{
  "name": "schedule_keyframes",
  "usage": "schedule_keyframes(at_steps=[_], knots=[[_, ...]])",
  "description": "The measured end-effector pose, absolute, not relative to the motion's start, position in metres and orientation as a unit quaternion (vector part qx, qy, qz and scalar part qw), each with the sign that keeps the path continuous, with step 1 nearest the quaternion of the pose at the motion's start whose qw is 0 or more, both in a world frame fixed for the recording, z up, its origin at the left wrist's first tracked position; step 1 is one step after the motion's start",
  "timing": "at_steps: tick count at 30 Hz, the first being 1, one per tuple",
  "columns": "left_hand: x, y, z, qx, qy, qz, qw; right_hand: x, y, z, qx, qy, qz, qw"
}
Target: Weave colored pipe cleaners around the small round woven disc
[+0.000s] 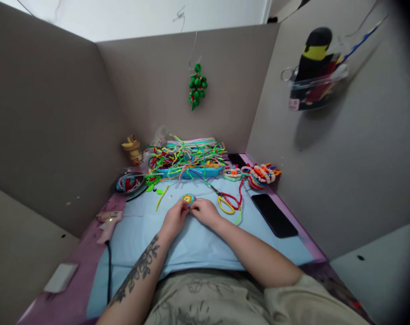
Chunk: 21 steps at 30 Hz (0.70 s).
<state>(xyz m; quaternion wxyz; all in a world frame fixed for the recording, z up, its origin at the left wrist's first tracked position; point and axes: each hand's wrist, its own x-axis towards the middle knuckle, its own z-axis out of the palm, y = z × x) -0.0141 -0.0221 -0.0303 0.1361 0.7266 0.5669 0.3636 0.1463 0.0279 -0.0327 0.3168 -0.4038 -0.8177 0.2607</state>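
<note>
Between my two hands is a small round pipe-cleaner piece (188,198), blue and purple at the rim with a yellow and orange middle. My left hand (175,217) pinches its lower left edge. With closed fingers, my right hand (205,212) grips the lower right edge, its fingertips close to the left ones. A pair of scissors (229,202) with red and yellow handles lies just right of my right hand. To the left is a loose yellow pipe cleaner (162,198), near small green bits (159,192).
A blue tray (205,173) heaped with pipe cleaners (188,155) stands at the back. On the right lie a phone (274,215) and a colourful ball-like craft piece (262,175). At left are a pink glue gun (110,225) with its cord and a dark bowl (129,183). Partitions surround the table.
</note>
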Motion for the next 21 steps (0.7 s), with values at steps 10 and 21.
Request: schedule_keyframes(at_steps=[10,21], knots=[[-0.0076,-0.0262,-0.023,0.736,0.553,0.367,0.133,0.1419,0.0233,-0.0327,-0.419,-0.838,0.21,0.279],[-0.0094,-0.0242,-0.0248,0.755,0.536,0.355,0.129,0.1431,0.0288,-0.0404,-0.401,-0.848,0.208,0.277]])
